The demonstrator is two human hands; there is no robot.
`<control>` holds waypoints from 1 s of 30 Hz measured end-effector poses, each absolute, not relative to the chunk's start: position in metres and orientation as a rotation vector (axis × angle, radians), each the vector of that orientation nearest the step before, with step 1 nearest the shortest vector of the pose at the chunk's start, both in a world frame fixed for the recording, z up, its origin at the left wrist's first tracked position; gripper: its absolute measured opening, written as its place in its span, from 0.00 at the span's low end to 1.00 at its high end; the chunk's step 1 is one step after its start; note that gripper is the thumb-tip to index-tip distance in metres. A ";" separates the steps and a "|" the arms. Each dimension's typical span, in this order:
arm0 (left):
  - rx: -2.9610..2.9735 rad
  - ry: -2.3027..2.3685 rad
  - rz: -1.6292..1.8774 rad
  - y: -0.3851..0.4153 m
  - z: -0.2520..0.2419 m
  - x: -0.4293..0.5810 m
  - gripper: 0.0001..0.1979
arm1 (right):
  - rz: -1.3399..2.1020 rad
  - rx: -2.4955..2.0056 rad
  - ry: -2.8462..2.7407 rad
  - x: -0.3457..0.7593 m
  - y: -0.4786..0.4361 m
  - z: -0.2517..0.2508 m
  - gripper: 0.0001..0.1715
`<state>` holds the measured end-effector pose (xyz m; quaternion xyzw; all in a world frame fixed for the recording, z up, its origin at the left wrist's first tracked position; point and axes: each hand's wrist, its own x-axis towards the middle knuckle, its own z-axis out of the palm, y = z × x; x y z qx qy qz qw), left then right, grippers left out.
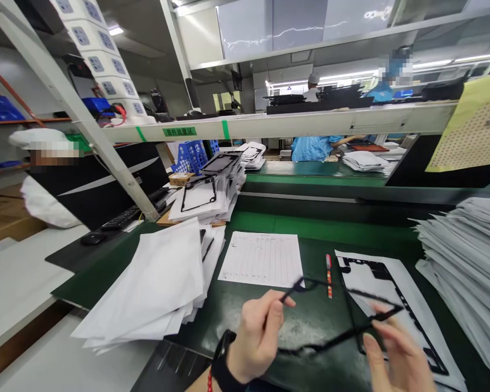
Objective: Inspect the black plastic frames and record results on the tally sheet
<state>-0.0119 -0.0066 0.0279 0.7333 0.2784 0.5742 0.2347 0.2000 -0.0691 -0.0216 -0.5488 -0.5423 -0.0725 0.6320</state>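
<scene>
My left hand (257, 337) pinches the top left of a thin black gasket frame (335, 321) between thumb and fingers. My right hand (400, 354) grips the frame's right corner, holding it up above the green bench mat (351, 239). Under my right hand lies a white backing sheet (392, 288) with a black frame shape on it. A ruled paper form (261, 260) and a red marker pen (329, 275) lie ahead of my hands. A stack of white sheets (142, 283) lies to my left, and another (465, 261) rises at the right.
A keyboard (122, 219) and mouse (93, 238) sit left of the bench, beside a dark monitor (98, 188). Stacked framed sheets (208, 190) and blue crates (191, 157) stand beyond. A shelf rail (269, 126) crosses ahead, with a co-worker in a blue smock (312, 148) behind it.
</scene>
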 end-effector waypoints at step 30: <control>1.625 0.764 1.934 -0.037 0.062 -0.005 0.31 | 0.603 -1.090 -0.965 0.176 -0.045 -0.106 0.23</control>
